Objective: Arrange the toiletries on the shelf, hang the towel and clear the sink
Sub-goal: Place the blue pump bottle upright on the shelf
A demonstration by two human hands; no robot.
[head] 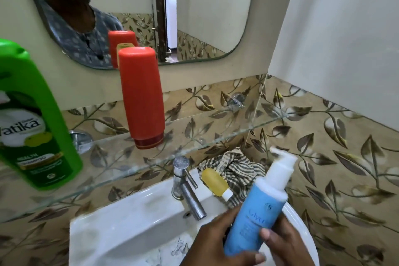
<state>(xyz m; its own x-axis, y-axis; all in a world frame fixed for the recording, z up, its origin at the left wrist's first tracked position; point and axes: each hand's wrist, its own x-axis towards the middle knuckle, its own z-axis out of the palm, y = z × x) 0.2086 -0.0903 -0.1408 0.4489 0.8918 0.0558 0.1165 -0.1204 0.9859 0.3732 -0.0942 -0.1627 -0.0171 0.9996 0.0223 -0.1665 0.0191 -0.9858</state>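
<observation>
A blue pump bottle (257, 214) with a white top is tilted above the right side of the white sink (129, 218). My left hand (211, 239) grips its lower part from the left, and my right hand (287, 244) holds it from the right with the thumb on its front. On the glass shelf (216, 136) stand a green shampoo bottle (36, 127) at the left and a red bottle (142, 97), cap down, in the middle. A small yellow bottle (214, 181) lies on the sink's back rim, against a crumpled striped towel (239, 170).
A steel tap (185, 185) rises at the back of the sink, just left of the yellow bottle. A mirror (194, 17) hangs above the shelf. Leaf-patterned tiles cover the wall, which turns a corner at the right. A metal bracket (236, 99) fixes the shelf.
</observation>
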